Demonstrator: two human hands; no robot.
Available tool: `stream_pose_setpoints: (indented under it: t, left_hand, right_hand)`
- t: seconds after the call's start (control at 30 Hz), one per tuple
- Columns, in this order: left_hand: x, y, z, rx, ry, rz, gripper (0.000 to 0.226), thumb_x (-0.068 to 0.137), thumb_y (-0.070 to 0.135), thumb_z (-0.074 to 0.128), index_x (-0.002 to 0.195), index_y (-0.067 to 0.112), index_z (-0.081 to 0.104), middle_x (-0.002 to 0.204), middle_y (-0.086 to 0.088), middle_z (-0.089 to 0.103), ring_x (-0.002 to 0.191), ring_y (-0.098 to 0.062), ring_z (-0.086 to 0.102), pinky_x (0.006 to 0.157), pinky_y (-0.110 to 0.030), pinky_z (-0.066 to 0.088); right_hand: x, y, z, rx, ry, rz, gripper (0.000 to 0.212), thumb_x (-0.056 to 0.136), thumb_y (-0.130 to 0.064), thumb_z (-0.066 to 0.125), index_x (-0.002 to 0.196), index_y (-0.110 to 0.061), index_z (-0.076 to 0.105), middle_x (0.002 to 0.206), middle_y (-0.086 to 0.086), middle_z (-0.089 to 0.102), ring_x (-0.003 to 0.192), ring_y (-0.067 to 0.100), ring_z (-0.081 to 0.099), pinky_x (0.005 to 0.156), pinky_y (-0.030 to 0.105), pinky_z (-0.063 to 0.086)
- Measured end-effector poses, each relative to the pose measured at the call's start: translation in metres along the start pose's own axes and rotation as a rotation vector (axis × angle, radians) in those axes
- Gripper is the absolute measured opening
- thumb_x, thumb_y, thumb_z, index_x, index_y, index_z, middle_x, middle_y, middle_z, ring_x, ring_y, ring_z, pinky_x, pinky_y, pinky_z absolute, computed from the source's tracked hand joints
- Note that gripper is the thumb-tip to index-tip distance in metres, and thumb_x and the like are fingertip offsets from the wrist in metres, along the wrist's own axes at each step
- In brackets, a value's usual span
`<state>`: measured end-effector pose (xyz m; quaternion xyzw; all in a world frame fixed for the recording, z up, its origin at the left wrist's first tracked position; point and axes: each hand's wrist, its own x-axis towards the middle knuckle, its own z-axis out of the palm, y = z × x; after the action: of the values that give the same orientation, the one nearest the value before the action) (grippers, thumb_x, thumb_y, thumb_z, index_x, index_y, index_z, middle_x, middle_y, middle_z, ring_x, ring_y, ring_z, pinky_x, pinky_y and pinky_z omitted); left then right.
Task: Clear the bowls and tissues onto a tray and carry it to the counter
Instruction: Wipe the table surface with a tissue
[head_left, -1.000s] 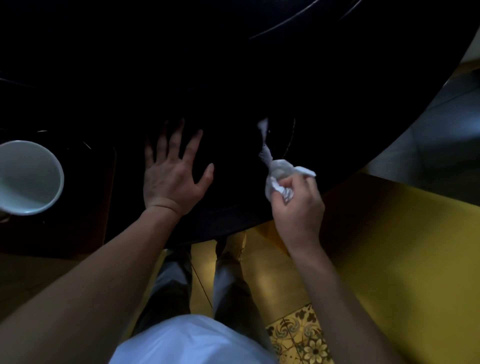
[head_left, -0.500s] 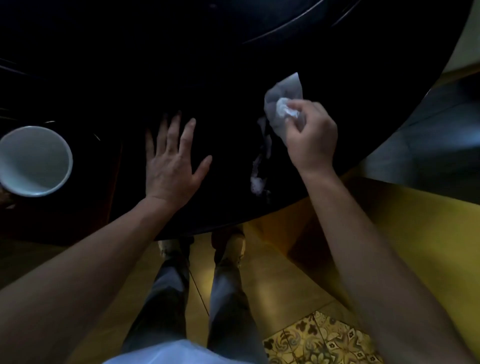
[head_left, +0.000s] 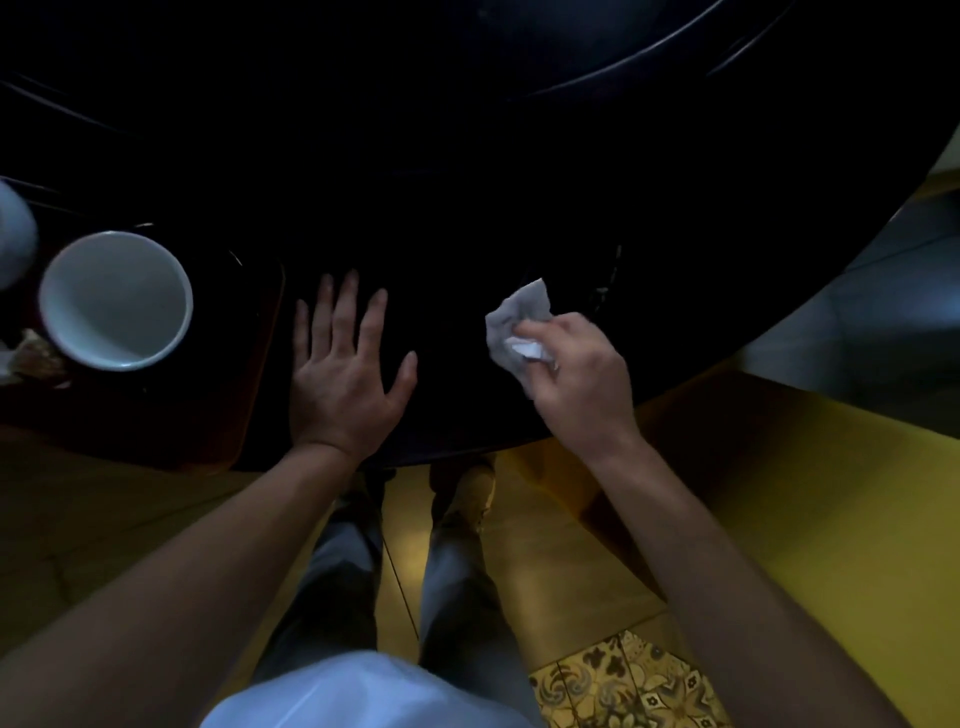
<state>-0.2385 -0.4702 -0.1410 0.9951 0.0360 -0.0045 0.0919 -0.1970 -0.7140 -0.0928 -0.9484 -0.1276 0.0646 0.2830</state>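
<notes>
My right hand (head_left: 579, 382) grips a crumpled white tissue (head_left: 511, 325) and presses it on the dark round table (head_left: 467, 182) near the front edge. My left hand (head_left: 345, 374) lies flat on the table with its fingers spread and holds nothing. To the left, a white bowl (head_left: 114, 301) stands on a dark reddish tray (head_left: 223, 415). Part of a second white bowl (head_left: 13, 241) shows at the left border. Crumpled tissues (head_left: 26, 356) lie on the tray beside the bowl.
The table's curved edge runs from lower middle up to the right. Below it are yellow floor tiles (head_left: 805, 519), a patterned tile (head_left: 623, 686), and my legs and shoes (head_left: 467, 493). The far part of the table is too dark to read.
My right hand swept the tissue away from me across the table, then back toward the front edge. The left hand stayed flat. The view shifted, so the bowl and tray show more.
</notes>
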Motion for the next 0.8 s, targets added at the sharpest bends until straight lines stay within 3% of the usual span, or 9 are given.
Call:
stream_pose_setpoints:
  t: [0.03, 0.1, 0.13, 0.2, 0.37, 0.5, 0.6, 0.7, 0.8]
  left_hand:
    - [0.0, 0.0, 0.0, 0.002, -0.004, -0.003, 0.073, 0.098, 0.055, 0.039, 0.157, 0.012, 0.033, 0.168, -0.018, 0.02, 0.157, -0.035, 0.012, 0.126, -0.054, 0.012]
    - [0.001, 0.001, -0.001, 0.008, -0.015, -0.014, 0.074, 0.097, 0.055, 0.038, 0.157, 0.012, 0.032, 0.168, -0.018, 0.018, 0.157, -0.035, 0.011, 0.126, -0.054, 0.011]
    - [0.0, 0.0, -0.001, 0.008, -0.018, -0.018, 0.074, 0.097, 0.055, 0.037, 0.157, 0.012, 0.032, 0.168, -0.018, 0.018, 0.157, -0.035, 0.011, 0.126, -0.053, 0.01]
    - [0.001, 0.0, -0.001, 0.006, -0.021, -0.015, 0.074, 0.097, 0.055, 0.037, 0.157, 0.012, 0.031, 0.168, -0.018, 0.017, 0.157, -0.035, 0.01, 0.127, -0.052, 0.008]
    - [0.001, 0.001, -0.002, 0.009, -0.031, -0.02, 0.075, 0.096, 0.055, 0.039, 0.157, 0.013, 0.031, 0.168, -0.018, 0.017, 0.157, -0.036, 0.01, 0.127, -0.051, 0.004]
    - [0.002, 0.0, -0.002, 0.025, -0.029, -0.015, 0.074, 0.096, 0.055, 0.04, 0.157, 0.012, 0.032, 0.168, -0.018, 0.019, 0.156, -0.037, 0.012, 0.127, -0.052, 0.007]
    - [0.002, 0.001, -0.002, 0.029, -0.026, -0.011, 0.074, 0.097, 0.054, 0.039, 0.157, 0.012, 0.032, 0.168, -0.018, 0.019, 0.156, -0.037, 0.012, 0.127, -0.053, 0.008]
    - [0.002, 0.001, -0.002, 0.021, -0.016, -0.014, 0.074, 0.096, 0.054, 0.04, 0.156, 0.012, 0.033, 0.168, -0.018, 0.019, 0.156, -0.036, 0.012, 0.127, -0.053, 0.009]
    - [0.002, 0.001, -0.001, 0.009, -0.005, -0.007, 0.074, 0.096, 0.054, 0.042, 0.156, 0.012, 0.034, 0.167, -0.018, 0.02, 0.156, -0.037, 0.013, 0.126, -0.053, 0.009]
  right_hand:
    - [0.004, 0.004, -0.01, 0.024, 0.043, 0.021, 0.033, 0.094, -0.014, 0.061, 0.126, -0.013, 0.066, 0.114, 0.007, 0.063, 0.101, 0.022, 0.061, 0.087, 0.033, 0.054]
    - [0.015, 0.02, -0.035, 0.025, 0.178, 0.138, 0.035, 0.093, -0.012, 0.064, 0.127, -0.011, 0.067, 0.117, 0.01, 0.065, 0.104, 0.021, 0.063, 0.092, 0.015, 0.047]
    - [0.018, 0.03, -0.048, 0.008, 0.238, 0.214, 0.036, 0.093, -0.012, 0.065, 0.129, -0.01, 0.066, 0.118, 0.012, 0.065, 0.104, 0.018, 0.062, 0.09, 0.003, 0.039]
    - [0.01, 0.045, -0.062, -0.014, 0.288, 0.358, 0.038, 0.093, -0.014, 0.067, 0.13, -0.008, 0.065, 0.119, 0.013, 0.065, 0.102, 0.014, 0.059, 0.082, -0.005, 0.033]
    - [-0.046, 0.025, -0.016, 0.003, 0.175, 0.472, 0.039, 0.094, -0.018, 0.067, 0.131, -0.01, 0.062, 0.112, 0.007, 0.059, 0.092, 0.017, 0.06, 0.069, 0.016, 0.047]
    - [-0.043, -0.023, 0.018, 0.107, 0.178, 0.456, 0.037, 0.091, -0.016, 0.071, 0.127, -0.009, 0.065, 0.109, 0.005, 0.06, 0.087, 0.009, 0.058, 0.068, 0.002, 0.041]
    - [-0.021, -0.043, 0.022, 0.199, 0.258, 0.414, 0.035, 0.09, -0.012, 0.071, 0.124, -0.007, 0.067, 0.11, 0.006, 0.062, 0.093, 0.005, 0.056, 0.076, -0.003, 0.04]
    - [-0.002, -0.046, 0.016, 0.154, 0.301, 0.303, 0.04, 0.089, -0.014, 0.07, 0.129, -0.011, 0.065, 0.112, 0.005, 0.06, 0.097, 0.01, 0.059, 0.081, 0.01, 0.048]
    - [0.002, -0.039, 0.022, 0.01, 0.165, 0.183, 0.046, 0.089, -0.015, 0.07, 0.134, -0.011, 0.061, 0.111, 0.006, 0.059, 0.097, 0.017, 0.061, 0.082, 0.024, 0.054]
